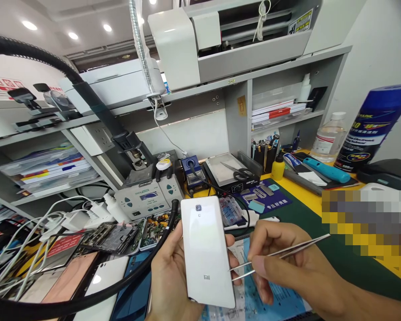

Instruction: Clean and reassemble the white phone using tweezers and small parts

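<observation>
A white smartphone (207,249) with its back turned up rests in my left hand (169,272), the fingers wrapped round both long edges. Its lower left corner looks chipped or lifted and dark. My right hand (287,267) pinches a pair of metal tweezers (274,254) between thumb and fingers. The tweezer tips are apart and lie at the phone's lower right edge; whether they touch it I cannot tell. Under both hands lies a blue and white printed work mat (274,303).
A thick black hose (120,290) curves across the left, over several phones. Behind stand a grey hot-air station (150,196) and a tray of circuit parts (157,227). Scissors (237,171) lie on a box. At right are a blue spray can (370,129) and a clear bottle (329,138).
</observation>
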{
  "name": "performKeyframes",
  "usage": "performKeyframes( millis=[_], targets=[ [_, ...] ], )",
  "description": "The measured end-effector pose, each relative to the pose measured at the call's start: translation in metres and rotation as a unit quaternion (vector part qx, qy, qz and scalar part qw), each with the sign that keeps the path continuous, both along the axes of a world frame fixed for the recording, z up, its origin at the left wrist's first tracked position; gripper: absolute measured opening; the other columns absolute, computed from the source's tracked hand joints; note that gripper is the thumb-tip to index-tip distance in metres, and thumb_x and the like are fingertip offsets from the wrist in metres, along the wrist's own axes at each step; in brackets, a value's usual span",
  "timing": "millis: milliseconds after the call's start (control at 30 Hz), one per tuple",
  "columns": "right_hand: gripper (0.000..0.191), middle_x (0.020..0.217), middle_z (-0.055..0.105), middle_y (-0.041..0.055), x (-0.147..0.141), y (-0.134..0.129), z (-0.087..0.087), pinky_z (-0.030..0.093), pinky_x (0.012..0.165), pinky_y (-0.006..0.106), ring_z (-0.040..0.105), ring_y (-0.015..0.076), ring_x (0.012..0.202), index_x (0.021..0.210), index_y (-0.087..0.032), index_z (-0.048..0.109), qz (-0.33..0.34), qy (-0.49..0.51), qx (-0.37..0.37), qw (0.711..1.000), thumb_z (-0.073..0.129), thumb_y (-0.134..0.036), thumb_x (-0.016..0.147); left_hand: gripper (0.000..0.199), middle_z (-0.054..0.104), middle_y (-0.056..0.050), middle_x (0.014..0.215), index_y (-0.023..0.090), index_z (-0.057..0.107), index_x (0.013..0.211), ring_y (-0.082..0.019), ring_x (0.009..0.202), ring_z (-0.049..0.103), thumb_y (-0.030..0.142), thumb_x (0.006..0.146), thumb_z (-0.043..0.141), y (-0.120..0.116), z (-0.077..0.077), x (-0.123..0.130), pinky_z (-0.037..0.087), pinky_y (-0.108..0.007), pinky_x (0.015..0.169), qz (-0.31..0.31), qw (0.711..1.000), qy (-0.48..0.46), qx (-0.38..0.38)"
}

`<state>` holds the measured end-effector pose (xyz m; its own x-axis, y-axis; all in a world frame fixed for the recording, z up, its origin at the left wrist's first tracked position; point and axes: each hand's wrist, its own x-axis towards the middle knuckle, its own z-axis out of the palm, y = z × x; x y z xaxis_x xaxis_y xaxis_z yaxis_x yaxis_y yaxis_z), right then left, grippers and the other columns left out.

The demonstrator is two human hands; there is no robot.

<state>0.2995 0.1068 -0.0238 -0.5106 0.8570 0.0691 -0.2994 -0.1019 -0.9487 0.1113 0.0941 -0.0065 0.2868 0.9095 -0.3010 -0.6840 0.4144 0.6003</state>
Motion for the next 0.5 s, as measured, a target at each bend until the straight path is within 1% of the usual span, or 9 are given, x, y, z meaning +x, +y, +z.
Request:
performKeyframes(
  millis=[167, 267, 367, 500],
  targets=[
    [0.022, 0.057, 0.062, -0.0001, 0.0, 0.0, 0.002, 0.05, 0.049, 0.022, 0.059, 0.0105, 0.049, 0.076, -0.016, 0.058, 0.002, 0.004, -0.001, 1.0, 0.07, -0.032, 0.084, 0.055, 0.073, -0.02, 0.094, 0.01, 0.074, 0.101, -0.029, 0.07, 0.065, 0.048, 0.094, 0.035, 0.0, -0.001, 0.001, 0.051, -0.043, 0.062, 0.009, 1.0, 0.003, 0.006],
    [0.021, 0.057, 0.063, 0.0001, 0.0, 0.0, 0.002, 0.05, 0.049, 0.022, 0.058, 0.0101, 0.049, 0.076, -0.016, 0.059, 0.007, 0.006, -0.006, 1.0, 0.071, -0.031, 0.083, 0.057, 0.073, -0.02, 0.093, 0.008, 0.075, 0.097, -0.029, 0.07, 0.065, 0.048, 0.094, 0.034, 0.0, -0.002, 0.001, 0.05, -0.043, 0.062, 0.003, 1.0, 0.001, 0.009],
    [0.019, 0.056, 0.064, 0.0002, 0.0, 0.0, -0.001, 0.05, 0.049, 0.02, 0.058, 0.0093, 0.048, 0.074, -0.015, 0.06, 0.017, 0.01, -0.013, 1.0, 0.072, -0.027, 0.082, 0.058, 0.073, -0.019, 0.095, 0.007, 0.075, 0.096, -0.029, 0.07, 0.065, 0.048, 0.095, 0.034, 0.001, -0.003, 0.0, 0.05, -0.042, 0.063, -0.004, 1.0, -0.003, 0.012],
    [0.017, 0.055, 0.065, 0.0006, -0.001, 0.003, -0.008, 0.051, 0.047, 0.021, 0.059, 0.0099, 0.046, 0.073, -0.014, 0.061, 0.036, 0.048, -0.037, 0.998, 0.073, -0.024, 0.081, 0.058, 0.073, -0.018, 0.093, 0.007, 0.074, 0.096, -0.028, 0.068, 0.065, 0.048, 0.095, 0.034, 0.002, -0.002, -0.001, 0.051, -0.041, 0.061, -0.01, 1.0, -0.011, 0.013]
  ],
)
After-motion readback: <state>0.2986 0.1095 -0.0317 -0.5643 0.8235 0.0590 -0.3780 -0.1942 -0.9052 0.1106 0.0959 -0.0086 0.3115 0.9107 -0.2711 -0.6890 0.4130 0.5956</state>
